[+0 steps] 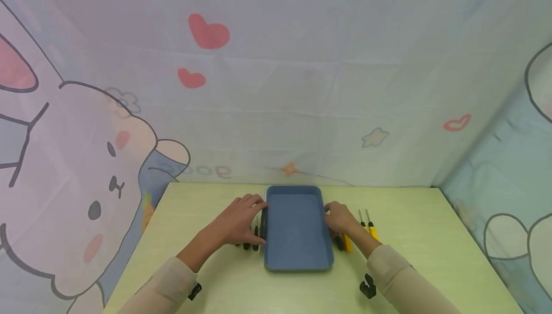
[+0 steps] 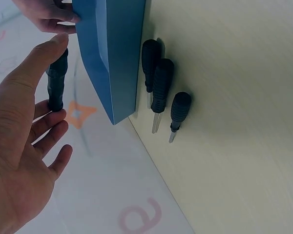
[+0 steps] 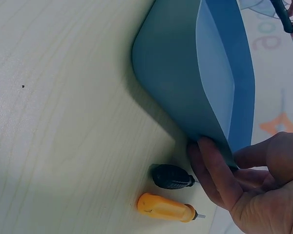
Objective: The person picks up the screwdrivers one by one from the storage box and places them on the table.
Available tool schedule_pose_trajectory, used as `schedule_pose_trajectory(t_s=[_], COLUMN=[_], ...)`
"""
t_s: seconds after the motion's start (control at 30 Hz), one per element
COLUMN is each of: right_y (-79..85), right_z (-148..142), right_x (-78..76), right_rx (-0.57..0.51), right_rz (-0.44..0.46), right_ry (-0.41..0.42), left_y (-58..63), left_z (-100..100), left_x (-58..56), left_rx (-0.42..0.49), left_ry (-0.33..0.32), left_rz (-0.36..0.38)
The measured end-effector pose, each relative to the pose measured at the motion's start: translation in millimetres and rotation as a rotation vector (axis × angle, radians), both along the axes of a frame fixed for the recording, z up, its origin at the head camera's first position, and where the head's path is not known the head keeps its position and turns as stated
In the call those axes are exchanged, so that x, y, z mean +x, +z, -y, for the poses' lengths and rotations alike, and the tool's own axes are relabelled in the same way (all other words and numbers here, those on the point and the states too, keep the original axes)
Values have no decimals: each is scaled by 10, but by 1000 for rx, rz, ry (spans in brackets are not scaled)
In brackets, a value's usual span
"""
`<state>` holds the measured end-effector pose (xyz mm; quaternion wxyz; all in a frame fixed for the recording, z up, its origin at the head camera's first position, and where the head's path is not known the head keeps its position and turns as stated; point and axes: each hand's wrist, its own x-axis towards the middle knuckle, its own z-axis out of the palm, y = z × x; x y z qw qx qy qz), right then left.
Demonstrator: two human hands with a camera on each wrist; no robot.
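Note:
A blue tray (image 1: 298, 227) sits lengthwise between my two hands. My left hand (image 1: 236, 220) holds a black-handled screwdriver (image 2: 57, 80) between thumb and fingertips, over the tray's left side; its thin shaft also shows in the right wrist view. With thumb and fingers, my right hand (image 3: 254, 190) pinches the tray's right rim. Beside that hand on the table lie a dark-handled screwdriver (image 3: 171, 176) and a yellow-handled screwdriver (image 3: 166, 208), their shafts partly hidden. Left of the tray lie several loose screwdrivers, one with a ribbed black handle (image 2: 162, 80).
Two yellow-and-black screwdrivers (image 1: 372, 230) lie right of my right wrist. The light wooden table (image 1: 414, 227) ends at a printed cloth backdrop (image 1: 302, 112) behind the tray. A small black object (image 1: 368, 286) shows by my right sleeve.

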<state>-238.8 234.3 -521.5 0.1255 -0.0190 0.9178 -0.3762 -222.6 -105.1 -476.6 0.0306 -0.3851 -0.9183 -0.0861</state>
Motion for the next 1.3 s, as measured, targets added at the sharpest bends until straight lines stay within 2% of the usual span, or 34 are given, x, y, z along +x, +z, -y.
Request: schedule_pose_trajectory(t_s=[0.53,0.87,1.07,1.3], right_y=[-22,-35,-40,-52], right_z=[14,6,8,4], right_x=[-3,-22,-21,-9], right_rx=[12,2,0,-15], right_rz=[4,-6,0,-5], right_ry=[-6,-5,-7,-10], left_y=[-24,10,-19,-76], left_z=[95,135,171,232], left_x=[-9,-19,-7,-39], left_rx=[-15,-6,-1,8], left_ry=[23,40,58,60], left_rz=[-10,1,21,-1])
